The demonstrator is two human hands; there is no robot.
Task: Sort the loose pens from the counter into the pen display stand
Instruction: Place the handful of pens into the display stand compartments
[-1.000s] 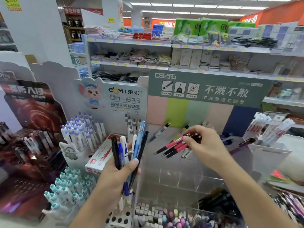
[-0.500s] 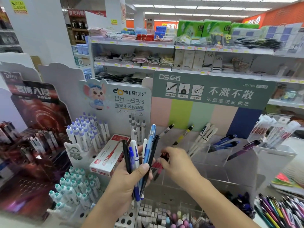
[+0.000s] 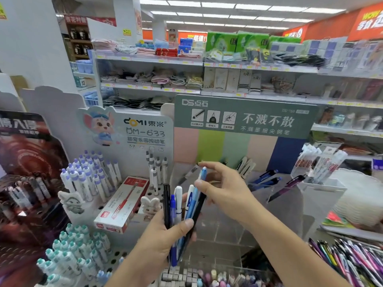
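My left hand point(image 3: 163, 235) grips a bundle of loose pens point(image 3: 178, 199) upright: black, dark blue, white and light blue ones. My right hand point(image 3: 226, 191) reaches in from the right and pinches the top of the light blue pen point(image 3: 192, 204) between thumb and forefinger, its other fingers spread. Behind both hands stands the clear tiered pen display stand point(image 3: 228, 230). In its upper compartments lean white pens point(image 3: 246, 166), dark blue pens point(image 3: 267, 177) and a purple pen point(image 3: 290, 185). Where the red pens lie is hidden behind my hands.
At left a white peg stand holds purple-capped pens point(image 3: 91, 177), teal-capped pens point(image 3: 72, 251) and a red pen box point(image 3: 124, 201). A white bin of packaged pens point(image 3: 319, 164) stands at right. Loose coloured pens point(image 3: 352, 262) lie bottom right. Small erasers point(image 3: 178, 276) fill a tray below.
My right hand has set down the red pens it carried into the stand. It has come back to the bundle and now pinches the light blue pen. The left hand stayed.
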